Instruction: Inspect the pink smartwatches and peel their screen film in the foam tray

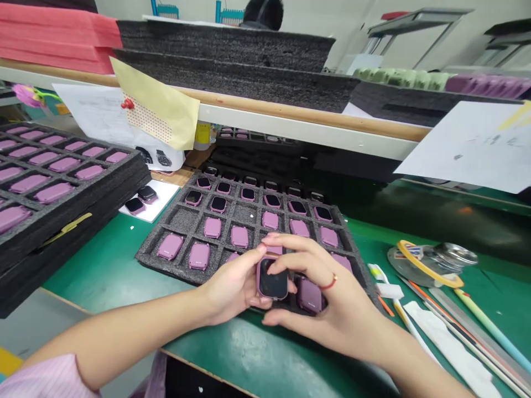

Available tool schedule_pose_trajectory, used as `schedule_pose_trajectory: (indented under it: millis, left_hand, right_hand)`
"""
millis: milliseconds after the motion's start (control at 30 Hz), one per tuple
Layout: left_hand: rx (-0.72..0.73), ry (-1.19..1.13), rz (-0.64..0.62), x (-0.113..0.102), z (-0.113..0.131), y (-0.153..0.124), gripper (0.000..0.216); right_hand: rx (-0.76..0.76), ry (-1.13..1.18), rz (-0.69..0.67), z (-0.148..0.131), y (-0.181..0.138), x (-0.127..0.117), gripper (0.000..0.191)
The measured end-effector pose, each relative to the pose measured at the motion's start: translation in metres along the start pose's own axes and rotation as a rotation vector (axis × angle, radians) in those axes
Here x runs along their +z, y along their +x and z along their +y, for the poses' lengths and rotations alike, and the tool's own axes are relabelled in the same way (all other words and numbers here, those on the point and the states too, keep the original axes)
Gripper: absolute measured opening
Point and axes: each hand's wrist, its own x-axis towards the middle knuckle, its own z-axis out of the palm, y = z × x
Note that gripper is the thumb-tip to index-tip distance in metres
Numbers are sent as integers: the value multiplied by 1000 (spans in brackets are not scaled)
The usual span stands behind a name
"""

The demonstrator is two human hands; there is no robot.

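Observation:
A smartwatch case [272, 281] with a dark screen and purple frame sits in my left hand [236, 282], thumb and fingers closed around its edges. My right hand [327, 282] arches over it with thumb and fingers apart, one fingertip at the screen; whether it touches cannot be made out. Below both hands lies a black foam tray [182, 220] with square pockets. Its far rows hold watch cases screen up [218, 204], the nearer rows purple cases back up [199, 256]. Some near pockets are hidden by my hands.
Another foam tray [124, 179] of purple cases stands at left, near two watch cases [141, 200] on white paper. At right lie a glass bottle [431, 262], a toothbrush [402, 315] and a metal ruler [477, 326]. A shelf edge [298, 121] with hanging papers crosses above.

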Motion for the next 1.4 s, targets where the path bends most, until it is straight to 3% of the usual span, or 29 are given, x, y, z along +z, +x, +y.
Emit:
schedule_pose_trajectory:
  millis: [133,333,567,767,867,900,1033,1067,1300,1400]
  left_hand:
    - [-2,-128,13,-1,-2,2,41]
    - [20,-156,-47,0,1,4,36]
    - [23,-149,-22,1,2,6,38]
    - [-19,-92,-36,0,2,6,46]
    - [-28,-86,-16,0,2,5,48]
    - [-28,-85,-15,0,3,5,49]
    - [-37,-73,-24,-1,3,4,53]
    - [-39,-70,-26,-1,3,4,54]
    - [-58,-88,-11,-4,1,5,56]
    - [-44,-93,-19,-3,0,5,56]
  right_hand:
    - [-23,-50,49,-1,-8,10,13]
    - [-14,-23,132,2,-6,11,9]
    - [58,-22,284,5,-3,13,8]
    - [262,295,479,3,-5,8,11]
    - [273,412,597,3,-10,6,6]
    - [236,391,590,4,-12,7,5]
    - [47,113,293,12,-18,13,67]
    - [16,48,235,13,-18,15,74]
    - [-34,-49,212,14,-18,23,57]
    - [1,26,159,14,-19,22,65]
